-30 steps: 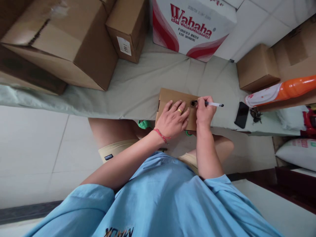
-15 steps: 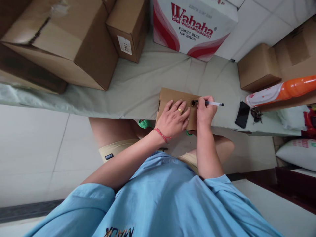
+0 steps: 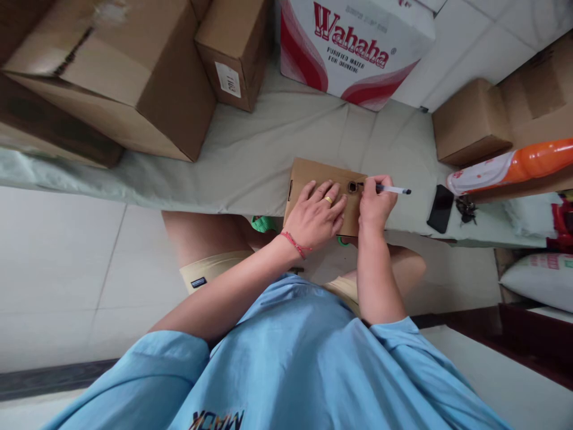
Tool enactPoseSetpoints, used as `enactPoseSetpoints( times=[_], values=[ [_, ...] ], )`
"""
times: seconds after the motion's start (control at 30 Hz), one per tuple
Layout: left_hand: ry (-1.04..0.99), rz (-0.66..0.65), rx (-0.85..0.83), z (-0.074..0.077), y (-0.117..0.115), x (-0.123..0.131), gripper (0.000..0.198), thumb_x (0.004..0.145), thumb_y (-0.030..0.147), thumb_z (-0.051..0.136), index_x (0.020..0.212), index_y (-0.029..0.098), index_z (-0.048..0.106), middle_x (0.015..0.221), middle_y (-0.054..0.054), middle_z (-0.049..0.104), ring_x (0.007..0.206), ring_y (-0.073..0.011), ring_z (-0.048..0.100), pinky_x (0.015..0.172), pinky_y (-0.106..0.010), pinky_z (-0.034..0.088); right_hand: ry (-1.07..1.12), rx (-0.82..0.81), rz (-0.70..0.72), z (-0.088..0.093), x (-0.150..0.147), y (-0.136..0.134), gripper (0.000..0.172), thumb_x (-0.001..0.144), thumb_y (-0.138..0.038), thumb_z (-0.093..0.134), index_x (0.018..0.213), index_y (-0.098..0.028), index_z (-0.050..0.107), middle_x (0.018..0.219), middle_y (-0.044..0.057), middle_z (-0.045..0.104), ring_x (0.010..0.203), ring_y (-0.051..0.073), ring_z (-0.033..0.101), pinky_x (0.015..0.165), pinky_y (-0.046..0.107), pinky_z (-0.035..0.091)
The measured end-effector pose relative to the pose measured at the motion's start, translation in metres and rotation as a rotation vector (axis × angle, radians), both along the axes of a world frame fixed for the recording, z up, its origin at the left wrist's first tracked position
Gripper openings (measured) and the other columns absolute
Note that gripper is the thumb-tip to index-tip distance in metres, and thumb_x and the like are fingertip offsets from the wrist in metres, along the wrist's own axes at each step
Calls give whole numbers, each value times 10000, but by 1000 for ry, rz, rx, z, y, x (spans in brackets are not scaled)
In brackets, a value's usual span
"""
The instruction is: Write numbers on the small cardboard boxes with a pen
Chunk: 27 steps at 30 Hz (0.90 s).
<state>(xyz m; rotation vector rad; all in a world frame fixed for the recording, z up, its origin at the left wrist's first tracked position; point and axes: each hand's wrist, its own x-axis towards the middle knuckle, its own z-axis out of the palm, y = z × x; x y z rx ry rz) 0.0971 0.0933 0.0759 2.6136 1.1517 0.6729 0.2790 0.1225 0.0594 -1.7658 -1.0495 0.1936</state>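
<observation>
A small flat cardboard box (image 3: 313,173) lies at the near edge of a cloth-covered table (image 3: 250,155). My left hand (image 3: 317,216) rests flat on the box with fingers spread, a gold ring on one finger and a red string at the wrist. My right hand (image 3: 376,203) is closed around a white pen (image 3: 394,190) with a dark cap end pointing right. The pen's tip touches a small dark mark (image 3: 352,187) on the box top.
Big brown cartons (image 3: 129,77) and a smaller one (image 3: 233,48) stand at the back left, a white and red Wahaha water carton (image 3: 358,42) behind. A brown box (image 3: 470,122), an orange and white bag (image 3: 510,167), a black phone (image 3: 441,208) and keys (image 3: 465,208) lie right.
Almost nothing differs. My hands and the pen hold the same place on the box; the view has shifted very slightly.
</observation>
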Motion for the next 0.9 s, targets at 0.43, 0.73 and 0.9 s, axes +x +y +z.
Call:
enactPoseSetpoints(
  times=[0.43,0.73,0.9],
  values=[
    [-12,-4,14,-3,1,0,421,1101,313,530,1439,148,719,1595,-189,636,1520,-374,572,1299,-605,396,-112,-20,-77,5,0,-1,200,879,-192,543,705,-244,459,645,-66,437,641,127,430,687,272,363],
    [-29,-8,-9,-3,0,0,423,1093,309,540,1442,148,718,1610,-197,621,1533,-380,557,1301,-625,387,-180,-68,-57,12,-6,-5,238,863,-155,535,683,-251,412,621,-74,399,626,125,397,681,278,337],
    [-30,-7,3,-3,0,0,416,1090,299,544,1434,147,722,1602,-195,629,1529,-373,564,1300,-614,394,-181,-73,-16,15,-10,-8,229,863,-157,522,689,-255,411,616,-76,396,615,125,402,683,283,339]
  ],
)
